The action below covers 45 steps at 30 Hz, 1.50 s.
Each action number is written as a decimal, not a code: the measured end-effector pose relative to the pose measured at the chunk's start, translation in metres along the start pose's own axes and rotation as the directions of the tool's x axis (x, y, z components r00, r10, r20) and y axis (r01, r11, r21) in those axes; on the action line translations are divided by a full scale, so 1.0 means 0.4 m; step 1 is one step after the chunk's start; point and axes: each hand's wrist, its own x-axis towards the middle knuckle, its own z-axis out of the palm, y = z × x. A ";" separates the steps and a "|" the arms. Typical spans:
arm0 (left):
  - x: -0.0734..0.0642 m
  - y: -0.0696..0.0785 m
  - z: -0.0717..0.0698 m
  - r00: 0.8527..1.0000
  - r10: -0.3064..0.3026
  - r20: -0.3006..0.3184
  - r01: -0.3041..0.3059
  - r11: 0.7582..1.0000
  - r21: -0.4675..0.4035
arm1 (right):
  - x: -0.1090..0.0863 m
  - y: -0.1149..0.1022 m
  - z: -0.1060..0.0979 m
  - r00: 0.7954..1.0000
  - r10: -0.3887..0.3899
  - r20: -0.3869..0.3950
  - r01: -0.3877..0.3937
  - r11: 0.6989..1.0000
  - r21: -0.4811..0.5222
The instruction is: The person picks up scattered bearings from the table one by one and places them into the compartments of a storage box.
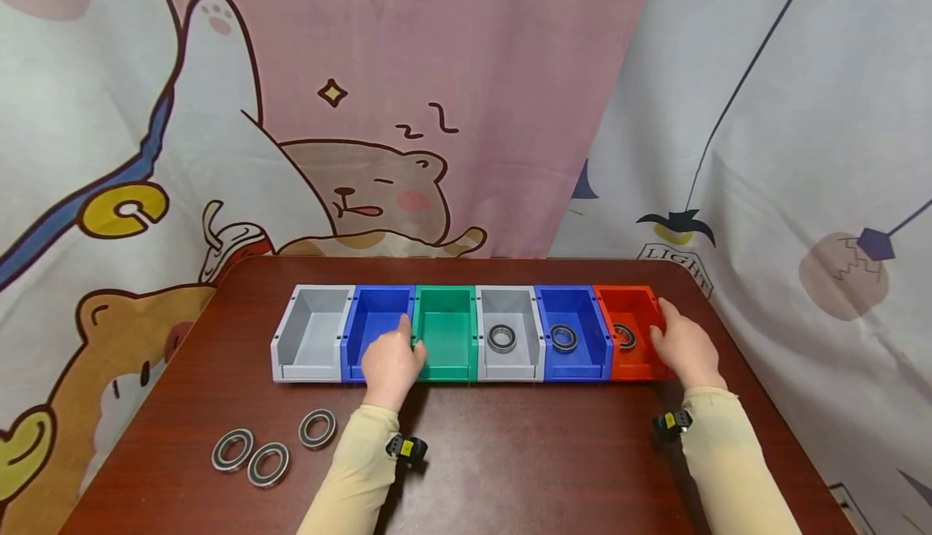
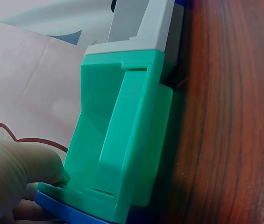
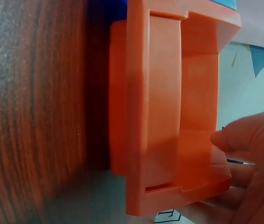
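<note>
My left hand (image 1: 391,363) is at the side walls where the left blue bin (image 1: 377,308) meets the green bin (image 1: 446,324). In the left wrist view, its thumb (image 2: 43,163) lies on the green side and the fingers pass behind the walls, pinching them. My right hand (image 1: 688,349) grips the right side wall of the red bin (image 1: 632,304), thumb (image 3: 234,135) inside and fingers outside. A bearing (image 1: 624,337) lies in the red bin, another bearing (image 1: 564,338) in the right blue bin (image 1: 564,304), and another bearing (image 1: 502,338) in the right grey bin (image 1: 506,304).
The left grey bin (image 1: 316,324) ends the row on the left. Three loose bearings, including one bearing (image 1: 317,429) nearer the bins, lie on the brown wooden table (image 1: 539,454) at front left. A printed curtain (image 1: 510,114) hangs behind.
</note>
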 end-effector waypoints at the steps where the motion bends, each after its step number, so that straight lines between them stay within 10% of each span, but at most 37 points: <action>1: -0.001 0.001 0.000 1.000 0.000 0.000 0.000 1.000 -0.001 | 0.000 0.001 -0.001 1.000 0.004 0.000 -0.004 1.000 0.002; 30: -0.008 -0.006 -0.004 1.000 -0.020 0.023 0.020 0.999 -0.031 | 0.002 -0.001 0.003 1.000 0.029 -0.001 -0.029 1.000 0.005; 45: -0.037 -0.037 -0.046 0.997 0.068 0.046 -0.062 0.990 -0.125 | 0.001 -0.001 0.005 0.998 0.061 0.007 -0.061 0.998 -0.011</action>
